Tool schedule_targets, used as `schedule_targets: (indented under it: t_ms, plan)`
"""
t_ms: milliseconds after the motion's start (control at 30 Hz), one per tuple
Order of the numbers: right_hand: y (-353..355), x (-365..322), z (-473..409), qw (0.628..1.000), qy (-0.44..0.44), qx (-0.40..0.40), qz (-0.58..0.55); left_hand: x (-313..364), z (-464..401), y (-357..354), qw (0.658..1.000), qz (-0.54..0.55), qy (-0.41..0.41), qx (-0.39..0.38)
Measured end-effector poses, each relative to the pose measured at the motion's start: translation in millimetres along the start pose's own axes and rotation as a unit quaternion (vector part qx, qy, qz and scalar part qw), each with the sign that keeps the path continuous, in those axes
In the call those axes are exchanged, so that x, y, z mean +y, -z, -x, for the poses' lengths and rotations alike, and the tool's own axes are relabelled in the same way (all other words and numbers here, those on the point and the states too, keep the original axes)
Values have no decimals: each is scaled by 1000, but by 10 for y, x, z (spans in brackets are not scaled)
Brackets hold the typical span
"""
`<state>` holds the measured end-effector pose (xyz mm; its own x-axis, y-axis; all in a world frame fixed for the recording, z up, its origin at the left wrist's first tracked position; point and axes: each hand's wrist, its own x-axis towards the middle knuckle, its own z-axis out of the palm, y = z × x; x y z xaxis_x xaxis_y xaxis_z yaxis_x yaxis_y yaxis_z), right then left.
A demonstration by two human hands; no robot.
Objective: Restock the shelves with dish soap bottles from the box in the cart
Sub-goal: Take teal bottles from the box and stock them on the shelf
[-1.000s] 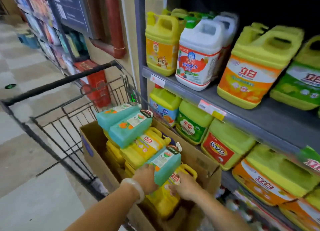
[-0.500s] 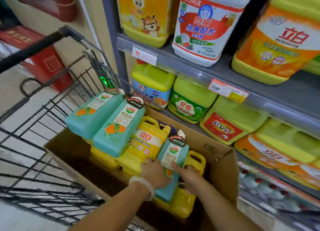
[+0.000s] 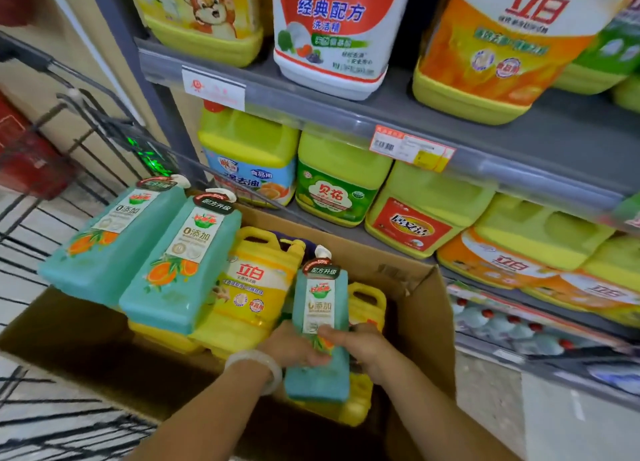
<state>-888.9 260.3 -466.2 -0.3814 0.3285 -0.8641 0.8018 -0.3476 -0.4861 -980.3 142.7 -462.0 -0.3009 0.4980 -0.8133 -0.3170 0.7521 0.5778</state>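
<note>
At the near right corner of the cardboard box (image 3: 420, 308) in the wire cart (image 3: 48, 190), we have the teal pump bottle (image 3: 320, 325) between both hands: our left hand (image 3: 294, 344) wraps its left side, our right hand (image 3: 363, 346) curls round the right, thumb on the label. We judge it full, heavy, rigid and slick, so grip the flat sides low, not the pump.

Single head-worn wide-angle view, looking forward and steeply down. Close over open brown cardboard box (image 3: 426, 308) in black wire cart (image 3: 69, 170); grey metal shelves (image 3: 540, 145) rise near on right. Forearms enter from bottom edge. No second view.
</note>
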Motion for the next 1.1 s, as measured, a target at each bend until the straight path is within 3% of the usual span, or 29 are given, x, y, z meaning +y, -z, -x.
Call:
schedule_targets:
  t_ms: [267,400,567,800,1100]
  plan:
    - [46,119,235,991,16,-29,-130,43,192,-67,998,5,-60,14]
    - [254,82,564,980,79,-39,-181,359,541,-173,993,-27,-112,23]
    - [836,60,1124,952,225,-33,-204,861,1048,-541,986,-6,-157,57]
    - [2058,727,2072,920,333,27,-204,1244,1676,-1924,969,-31,-244,32]
    - [3576,2425,3250,885,348,183,-251,1393,2157,-4284,923,-140,-343,-110]
